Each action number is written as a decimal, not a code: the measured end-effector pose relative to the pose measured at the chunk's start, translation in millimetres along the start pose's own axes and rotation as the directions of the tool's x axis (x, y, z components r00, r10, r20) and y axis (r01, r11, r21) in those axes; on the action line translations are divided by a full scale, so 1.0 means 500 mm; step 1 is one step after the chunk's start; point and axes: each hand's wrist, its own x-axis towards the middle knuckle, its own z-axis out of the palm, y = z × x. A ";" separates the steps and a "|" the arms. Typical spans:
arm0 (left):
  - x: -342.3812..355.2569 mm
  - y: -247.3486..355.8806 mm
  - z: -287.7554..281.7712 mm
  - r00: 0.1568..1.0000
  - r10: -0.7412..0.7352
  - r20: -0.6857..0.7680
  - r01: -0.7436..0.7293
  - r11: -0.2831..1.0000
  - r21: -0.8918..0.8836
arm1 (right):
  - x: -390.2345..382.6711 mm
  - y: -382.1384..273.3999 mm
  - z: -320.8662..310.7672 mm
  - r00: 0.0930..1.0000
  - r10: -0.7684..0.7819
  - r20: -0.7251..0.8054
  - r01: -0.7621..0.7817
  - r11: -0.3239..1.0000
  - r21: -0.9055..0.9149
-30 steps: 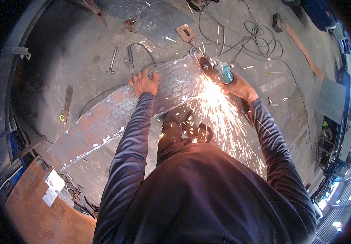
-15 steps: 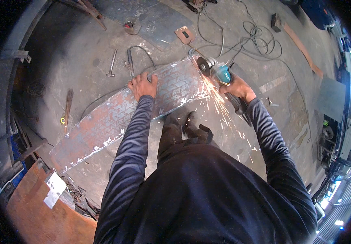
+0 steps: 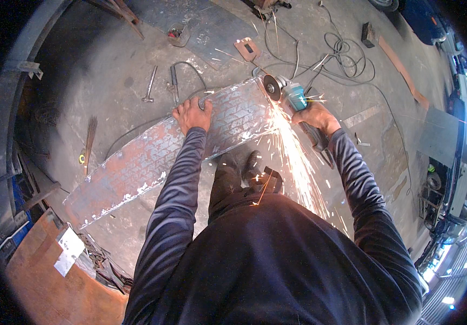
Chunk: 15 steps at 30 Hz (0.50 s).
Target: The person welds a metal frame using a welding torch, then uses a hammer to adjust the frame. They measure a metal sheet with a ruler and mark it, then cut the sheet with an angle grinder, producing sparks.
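Observation:
A long rusty steel plate [image 3: 152, 151] with a raised tread pattern and white flaking edges runs slantwise in front of me. My left hand [image 3: 193, 115] lies on top of it, fingers spread and nothing held. At the plate's right end, my right hand [image 3: 318, 117] is wrapped round the teal body of an angle grinder [image 3: 297, 98]. Its dark disc [image 3: 272, 88] meets the plate's short right edge. From there a dense stream of sparks [image 3: 293, 146] pours down and to the right, towards my body. My palm hides part of the grinder's grip.
Beyond the plate lie a hammer [image 3: 150, 84], a welding electrode holder [image 3: 174, 84] with its cable, and a brown welding hand shield [image 3: 247, 49]. Coiled cables [image 3: 347, 57] spread over the floor at the upper right. A rusty sheet [image 3: 49, 271] lies at lower left.
The spark stream has grown thicker and brighter, and stray sparks now fly beyond the plate and over my clothing. Both hands and the grinder keep nearly the same places.

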 end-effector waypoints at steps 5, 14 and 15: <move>0.001 0.003 0.006 1.000 -0.007 0.002 0.007 1.000 -0.008 | 0.037 0.059 0.010 0.998 -0.053 -0.017 0.053 0.999 -0.003; 0.001 0.007 0.004 1.000 0.010 -0.027 -0.010 1.000 -0.003 | 0.023 0.064 0.014 0.994 -0.096 -0.044 0.096 0.995 0.010; 0.000 0.003 0.000 1.000 0.006 -0.027 -0.006 1.000 -0.002 | 0.023 0.049 0.014 0.996 -0.086 -0.027 0.087 0.996 0.007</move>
